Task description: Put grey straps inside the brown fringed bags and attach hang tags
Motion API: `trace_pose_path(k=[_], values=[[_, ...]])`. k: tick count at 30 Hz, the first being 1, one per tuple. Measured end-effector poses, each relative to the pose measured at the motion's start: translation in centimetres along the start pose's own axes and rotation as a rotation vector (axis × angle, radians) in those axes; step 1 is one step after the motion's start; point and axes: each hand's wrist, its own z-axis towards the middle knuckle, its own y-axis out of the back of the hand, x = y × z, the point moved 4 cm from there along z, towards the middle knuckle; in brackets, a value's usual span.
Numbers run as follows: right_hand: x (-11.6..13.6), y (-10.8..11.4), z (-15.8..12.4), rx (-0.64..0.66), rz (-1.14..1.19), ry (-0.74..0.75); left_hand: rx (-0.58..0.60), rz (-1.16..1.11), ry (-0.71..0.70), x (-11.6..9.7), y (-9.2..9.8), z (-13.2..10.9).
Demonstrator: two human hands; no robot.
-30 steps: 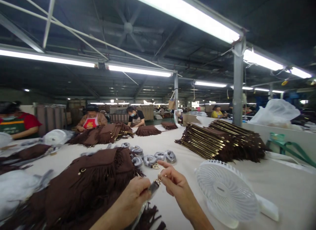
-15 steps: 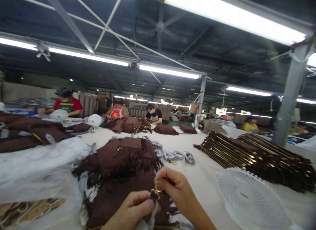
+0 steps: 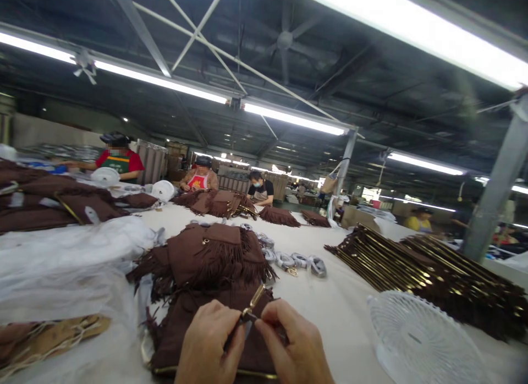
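Note:
Just above the lower edge, my left hand (image 3: 212, 340) is closed around the base of a gold metal clasp (image 3: 256, 299) on a strap, with the clasp pointing up and away. Close beside it, my right hand (image 3: 292, 340) pinches at the same spot; a small greyish bit shows at its fingertips, too small to name. Below the hands lies a brown fringed bag (image 3: 177, 334) with a gold zip along its near edge. Another brown fringed bag (image 3: 214, 252) with a small gold fitting lies just beyond. Most of the strap is hidden by my fingers.
A clear plastic basket (image 3: 421, 334) and a stack of brown pieces with gold zips (image 3: 412, 268) are on the right. Coiled wrapped straps (image 3: 317, 267) lie mid-table. White plastic sheeting (image 3: 82, 257) covers the left. Several co-workers sit beyond, one in a red apron (image 3: 198, 181).
My hands have come level, the right lower and its fingers nearer the left. The gold clasp now points upward, no longer held at its ring by my right hand. The view has shifted slightly.

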Motion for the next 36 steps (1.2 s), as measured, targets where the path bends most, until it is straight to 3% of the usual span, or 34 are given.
trace_pose_path(k=[6,11,18,21,25,30,33,36], values=[[-1.6,-1.6,-0.5,-0.002,0.262,-0.229,0.022,0.111,-0.082,0.6,-1.6,-0.7],[-3.5,-2.8,-1.5,0.179,0.395,-0.266,0.123,0.003,-0.127,1.7,-3.5,-2.2],[-3.8,-2.0,-2.9,0.236,0.246,-0.224,0.247,-0.449,0.127,0.7,-3.9,-2.7],[-4.0,-1.9,-3.3,0.232,0.214,-0.212,0.271,-0.458,0.230,0.4,-4.0,-1.6],[-4.8,-1.2,-3.8,0.146,0.118,-0.147,0.214,-0.242,0.073,-0.3,-3.2,0.0],[-3.6,0.9,-4.1,-0.157,-0.102,0.046,0.162,-0.158,-0.118,-2.4,-1.2,1.8],[-2.2,0.5,-3.3,-0.084,-0.007,0.097,0.198,-0.218,-0.169,-4.0,-0.5,2.9],[-1.9,-0.2,-2.3,0.015,0.126,0.030,0.232,-0.256,-0.187,-3.9,0.3,3.5]])
